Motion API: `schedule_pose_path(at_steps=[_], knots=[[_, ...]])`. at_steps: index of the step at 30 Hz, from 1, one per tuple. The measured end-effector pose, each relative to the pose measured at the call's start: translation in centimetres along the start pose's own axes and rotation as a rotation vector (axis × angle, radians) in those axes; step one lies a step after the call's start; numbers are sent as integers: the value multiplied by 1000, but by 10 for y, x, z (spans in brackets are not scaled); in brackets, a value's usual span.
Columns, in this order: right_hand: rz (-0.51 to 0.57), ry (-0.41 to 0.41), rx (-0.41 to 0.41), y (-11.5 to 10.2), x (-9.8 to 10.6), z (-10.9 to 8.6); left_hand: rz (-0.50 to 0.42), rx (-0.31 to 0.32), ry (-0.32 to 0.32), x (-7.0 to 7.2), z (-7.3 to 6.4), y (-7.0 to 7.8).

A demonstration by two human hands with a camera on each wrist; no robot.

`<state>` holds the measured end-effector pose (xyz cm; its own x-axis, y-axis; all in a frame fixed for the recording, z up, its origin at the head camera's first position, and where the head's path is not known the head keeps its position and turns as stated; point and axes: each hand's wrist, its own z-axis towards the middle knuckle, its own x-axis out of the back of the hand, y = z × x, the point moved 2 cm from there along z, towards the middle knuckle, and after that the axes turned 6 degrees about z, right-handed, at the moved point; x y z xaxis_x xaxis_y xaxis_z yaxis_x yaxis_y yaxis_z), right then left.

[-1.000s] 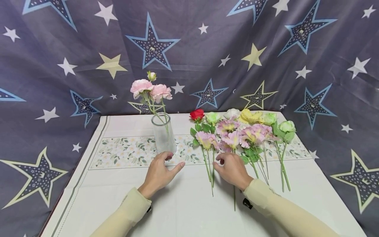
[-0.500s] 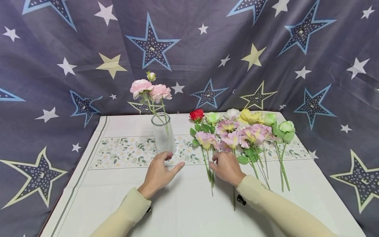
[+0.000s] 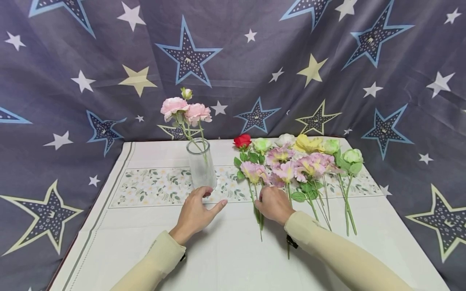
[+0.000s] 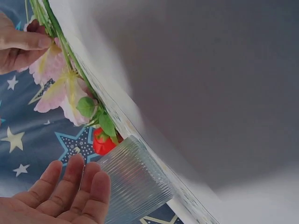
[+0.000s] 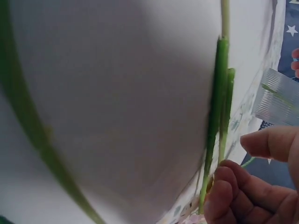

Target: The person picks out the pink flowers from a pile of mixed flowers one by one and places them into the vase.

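Note:
A clear ribbed glass vase stands left of centre with pink flowers in it. My left hand is at its near side, fingers loosely bent and thumb apart, holding nothing; the left wrist view shows the fingertips overlapping the ribbed glass. My right hand is at the green stems below the pink-and-yellow flowers. In the right wrist view its bent fingers lie right at the stems, while the thumb stands apart from them with a gap between.
A red rose, a yellow flower and pale green flowers lie among several others at the right, stems toward me. The white tablecloth has a floral band. A star-patterned curtain hangs behind.
My right hand has moved left, nearer to the stems of the leftmost pink-and-yellow flowers. The left hand, the vase and the flowers have stayed in place.

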<state>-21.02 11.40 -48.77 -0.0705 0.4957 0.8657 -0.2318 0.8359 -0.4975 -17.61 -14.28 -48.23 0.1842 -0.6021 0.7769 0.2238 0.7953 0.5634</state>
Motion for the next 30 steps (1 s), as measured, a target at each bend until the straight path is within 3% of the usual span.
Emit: schedule_pose_path(at_steps=[17,30], knots=[[-3,-92,-48,4,-11,6,-3,2,-6,1,1,1],[57,-82,-152,6,-13,9,8,6,-9,0,1,0]])
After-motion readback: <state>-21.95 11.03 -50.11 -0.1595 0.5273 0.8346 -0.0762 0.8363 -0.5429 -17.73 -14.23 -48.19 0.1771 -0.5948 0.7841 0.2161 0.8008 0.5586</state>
